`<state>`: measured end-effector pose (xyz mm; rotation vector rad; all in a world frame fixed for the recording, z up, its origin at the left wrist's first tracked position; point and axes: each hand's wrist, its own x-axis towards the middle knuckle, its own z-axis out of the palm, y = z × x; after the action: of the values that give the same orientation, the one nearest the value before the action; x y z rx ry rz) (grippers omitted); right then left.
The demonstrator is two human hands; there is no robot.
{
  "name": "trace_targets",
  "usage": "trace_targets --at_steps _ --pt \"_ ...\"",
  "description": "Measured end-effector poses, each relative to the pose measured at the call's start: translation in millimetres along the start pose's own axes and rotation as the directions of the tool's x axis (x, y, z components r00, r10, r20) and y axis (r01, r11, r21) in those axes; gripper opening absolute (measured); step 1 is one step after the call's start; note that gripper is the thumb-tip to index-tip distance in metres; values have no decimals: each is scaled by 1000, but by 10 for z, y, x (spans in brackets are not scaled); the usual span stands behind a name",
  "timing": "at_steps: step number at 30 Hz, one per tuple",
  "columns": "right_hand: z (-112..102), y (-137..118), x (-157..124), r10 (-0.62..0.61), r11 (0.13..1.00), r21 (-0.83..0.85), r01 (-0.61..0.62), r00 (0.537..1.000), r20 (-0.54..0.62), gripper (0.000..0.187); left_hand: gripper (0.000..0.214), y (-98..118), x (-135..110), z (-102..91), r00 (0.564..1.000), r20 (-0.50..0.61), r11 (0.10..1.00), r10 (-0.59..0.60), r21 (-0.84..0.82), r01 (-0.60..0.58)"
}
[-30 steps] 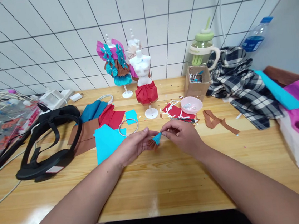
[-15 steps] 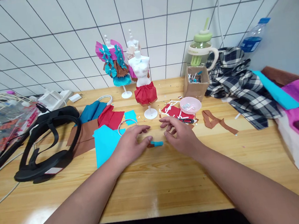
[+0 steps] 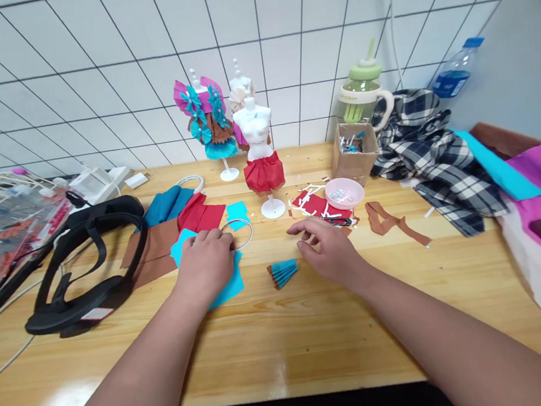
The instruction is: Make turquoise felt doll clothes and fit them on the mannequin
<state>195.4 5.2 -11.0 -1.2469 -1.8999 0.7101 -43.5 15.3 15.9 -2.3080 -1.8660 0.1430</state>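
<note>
My left hand [image 3: 203, 260] rests on a sheet of turquoise crepe paper [image 3: 231, 287], fingers bent down over it; their tips are hidden. A thin pale ring [image 3: 251, 236], perhaps a tape roll, lies on the paper against these fingers. Near the middle of the table my right hand [image 3: 327, 248] hovers, loosely curled with thumb and fingers apart and nothing in them. Between both hands lies a small pleated paper fan [image 3: 284, 274], turquoise with a brown edge. Behind it stands a white mini mannequin [image 3: 255, 123] wearing a red paper skirt [image 3: 264, 172].
A pink dish [image 3: 344, 193], utility knife [image 3: 337, 220] and white paper strips lie beyond my right hand. Behind them stand a cardboard box [image 3: 354, 161] and green-lidded jug [image 3: 366, 91]. A black headset strap [image 3: 85, 270] is at left, a plaid cloth [image 3: 440, 151] at right.
My left hand has moved left onto the turquoise paper, which has shifted right with the ring. The pleated fan now shows spread out. My right hand has barely moved.
</note>
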Motion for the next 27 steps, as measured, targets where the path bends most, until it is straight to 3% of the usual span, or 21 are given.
trace_targets --at_steps 4,11,18,23,27 --pt "4 2 -1 -9 1000 8 9 1000 3 29 23 32 -3 1 999 -28 998 27 -63 -29" --pt "3 -15 -11 -20 999 25 20 1000 -8 30 20 23 44 79 993 115 977 26 -212 -1" --pt "-20 -55 -21 -30 999 18 30 1000 3 31 36 49 103 49 972 227 854 60 -516 68" --pt "-22 -63 -28 -49 999 18 50 999 -7 31 34 5 161 168 990 138 826 -7 -558 84" --pt "-22 -63 -29 -49 998 27 49 999 -18 31 48 -8 171 220 1000 -16 807 18 -590 -24"
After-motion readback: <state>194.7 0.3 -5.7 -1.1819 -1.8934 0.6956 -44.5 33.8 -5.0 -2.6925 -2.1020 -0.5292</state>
